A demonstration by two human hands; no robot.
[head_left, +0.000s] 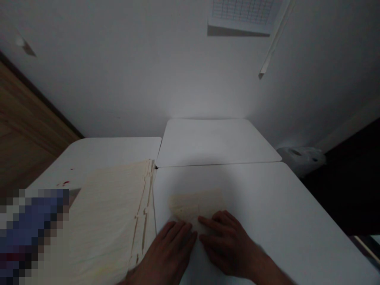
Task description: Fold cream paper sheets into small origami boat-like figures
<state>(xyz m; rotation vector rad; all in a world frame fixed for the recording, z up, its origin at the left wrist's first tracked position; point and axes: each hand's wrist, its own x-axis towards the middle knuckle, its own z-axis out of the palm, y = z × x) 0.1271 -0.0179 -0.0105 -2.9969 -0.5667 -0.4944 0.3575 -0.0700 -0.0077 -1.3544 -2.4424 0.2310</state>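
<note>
White table (267, 206) by wall (133, 79); thin sheet (192, 201) at 12 o'clock of L hand (169, 249), fingers together, & R hand (230, 245), index out; can't tell if pinching. Prob. best press evenly, w/o dragging.

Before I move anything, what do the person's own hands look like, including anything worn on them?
The left hand and right hand are both bare, with no gloves and no rings that I can see. The right forearm, cut off by the bottom edge, shows no sleeve, watch or bracelet. The picture is too dim for nails or small markings.
</note>
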